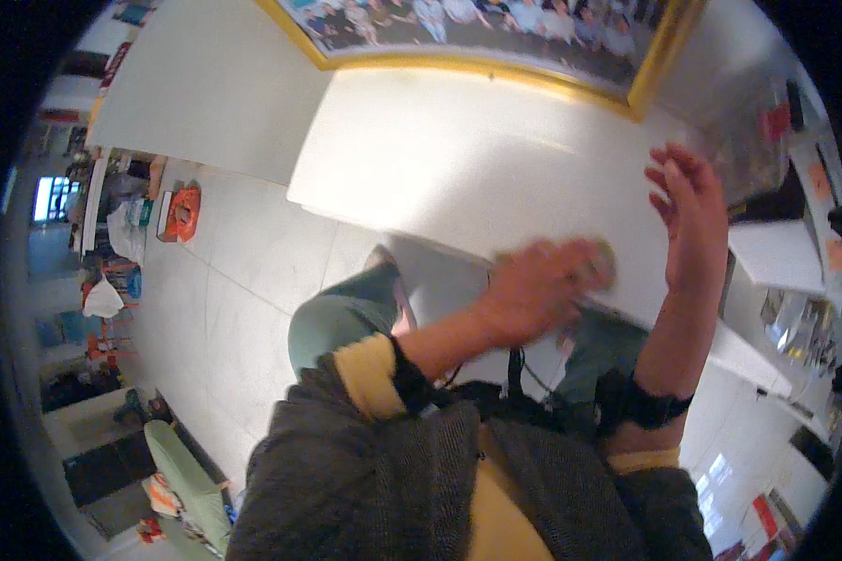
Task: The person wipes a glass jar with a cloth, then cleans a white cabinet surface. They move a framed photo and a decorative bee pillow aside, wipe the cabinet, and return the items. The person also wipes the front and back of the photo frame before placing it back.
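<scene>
My left hand (540,291), blurred, reaches across above the near edge of a white table (435,147). Its fingers are closed around a small, rounded, yellowish-green object (607,263), too blurred to name; part of it is hidden by the fingers. Farther right, my right hand (684,186) is raised, with its fingers loosely bent and apart, and nothing shows in it. The hands do not touch. Both forearms wear dark bands.
A gold-framed group picture (491,76) stands at the table's far side. My knees are below the near edge. White shelving (779,256) with transparent packages is at the right. An orange bag (184,212) lies at the left, above a draped green cloth (182,477).
</scene>
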Tool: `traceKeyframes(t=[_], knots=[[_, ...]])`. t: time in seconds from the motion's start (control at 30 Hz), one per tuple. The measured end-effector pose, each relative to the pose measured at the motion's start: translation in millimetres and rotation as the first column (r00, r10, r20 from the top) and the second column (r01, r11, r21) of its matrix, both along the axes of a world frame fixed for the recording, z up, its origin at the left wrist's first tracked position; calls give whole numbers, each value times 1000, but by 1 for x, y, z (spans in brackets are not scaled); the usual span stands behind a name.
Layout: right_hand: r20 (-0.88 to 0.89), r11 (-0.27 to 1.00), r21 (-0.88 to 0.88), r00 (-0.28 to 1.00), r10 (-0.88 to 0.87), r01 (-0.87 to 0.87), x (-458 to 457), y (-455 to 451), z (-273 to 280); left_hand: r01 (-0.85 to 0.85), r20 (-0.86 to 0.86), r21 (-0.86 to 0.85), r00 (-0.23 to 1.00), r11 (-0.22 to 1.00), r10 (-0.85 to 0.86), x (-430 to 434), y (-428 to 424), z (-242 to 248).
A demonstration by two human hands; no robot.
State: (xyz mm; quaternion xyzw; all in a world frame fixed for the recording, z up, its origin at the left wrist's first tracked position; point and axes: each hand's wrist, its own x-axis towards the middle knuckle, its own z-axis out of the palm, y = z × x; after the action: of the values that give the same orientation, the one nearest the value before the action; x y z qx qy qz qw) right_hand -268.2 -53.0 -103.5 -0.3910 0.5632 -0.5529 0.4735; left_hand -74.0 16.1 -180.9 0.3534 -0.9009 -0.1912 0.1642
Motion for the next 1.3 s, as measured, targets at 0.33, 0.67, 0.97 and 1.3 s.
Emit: traceKeyframes(t=[0.33, 0.67, 0.97, 1.3], knots=[[-40, 1000, 18, 999, 4, -3, 3, 6, 2, -494, 171, -337, 805, 801, 569, 179, -131, -20], [-43, 1000, 21, 999, -5, 6, 12, -1, -3, -565, 66, -229, 803, 792, 592, 58, -154, -39], [80, 998, -54, 997, 22, -18, 25, -8, -2, -220, -210, -320, 965, 921, 158, 79, -166, 108], [123, 998, -66, 992, 19, -11, 20, -7, -5, -184, 132, -591, 938, 786, 320, 117, -295, 247]])
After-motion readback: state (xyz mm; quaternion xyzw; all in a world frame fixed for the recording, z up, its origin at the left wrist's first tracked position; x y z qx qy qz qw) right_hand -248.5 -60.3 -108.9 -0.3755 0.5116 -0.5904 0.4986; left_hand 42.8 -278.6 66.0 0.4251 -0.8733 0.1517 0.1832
